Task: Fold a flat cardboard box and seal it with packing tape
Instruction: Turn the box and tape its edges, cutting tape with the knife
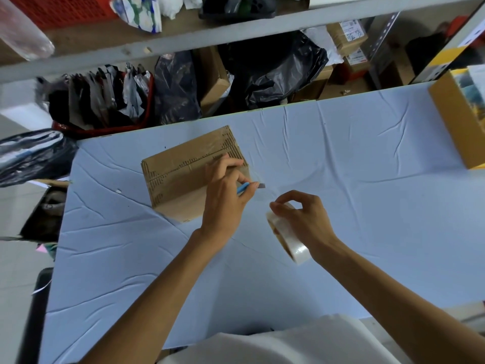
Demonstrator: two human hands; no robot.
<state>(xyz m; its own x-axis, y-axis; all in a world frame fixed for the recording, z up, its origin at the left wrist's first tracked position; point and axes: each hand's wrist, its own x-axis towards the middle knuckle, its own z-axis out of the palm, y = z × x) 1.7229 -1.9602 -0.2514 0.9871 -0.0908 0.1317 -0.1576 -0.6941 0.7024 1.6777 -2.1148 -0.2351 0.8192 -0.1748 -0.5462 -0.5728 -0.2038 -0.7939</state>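
Head view. A cardboard box [183, 177] sits closed on the counter [367, 185], left of centre and turned at an angle to the counter's edge. Its top face is scuffed, with the corrugation showing in dashed rows, and a glossy film lies along the middle of that face.

The left hand [225, 198] is at the right end of the box. Its fingers are curled round a blue-handled cutter [243, 188], and the index finger reaches onto the top face of the box. The dark blade tip points right, just past the box's corner.

The right hand [301, 216] is near the left hand, lower and to the right, clear of the box. It grips a tape roll [287, 235] of clear tape from above, with the fingers bent over the rim and the roll raised off the counter. A faint clear strip seems to run from the box's right end towards the roll, but its edges cannot be made out.

The counter carries a creased pale sheet. An open brown carton [454, 122] stands at its far right edge. Behind the counter, a shelf unit [236, 27] holds black plastic bags [275, 69] and parcels, with a red basket [105, 130] to the left.
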